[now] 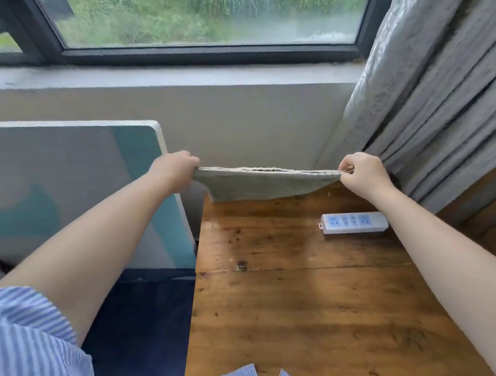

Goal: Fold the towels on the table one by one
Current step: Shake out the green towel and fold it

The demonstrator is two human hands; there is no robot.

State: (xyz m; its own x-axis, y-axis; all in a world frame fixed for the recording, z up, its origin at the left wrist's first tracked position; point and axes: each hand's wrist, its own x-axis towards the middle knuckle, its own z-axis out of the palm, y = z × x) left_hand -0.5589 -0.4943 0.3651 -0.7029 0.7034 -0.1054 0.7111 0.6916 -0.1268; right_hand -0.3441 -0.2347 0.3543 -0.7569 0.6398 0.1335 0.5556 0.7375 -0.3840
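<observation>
A grey-green towel (262,185) hangs stretched in the air above the far edge of the wooden table (306,306). Its top edge runs level and shows several layers lying together. My left hand (176,168) grips the towel's left top corner. My right hand (362,173) pinches the right top corner. The towel's lower edge sags down to the table's far left corner. Both my arms reach forward, with the left one out past the table's left side.
A white power strip (354,222) lies on the table at the far right. A grey curtain (435,97) hangs at the right, close to my right hand. A white-edged panel (77,184) stands left of the table, below the window sill (172,79).
</observation>
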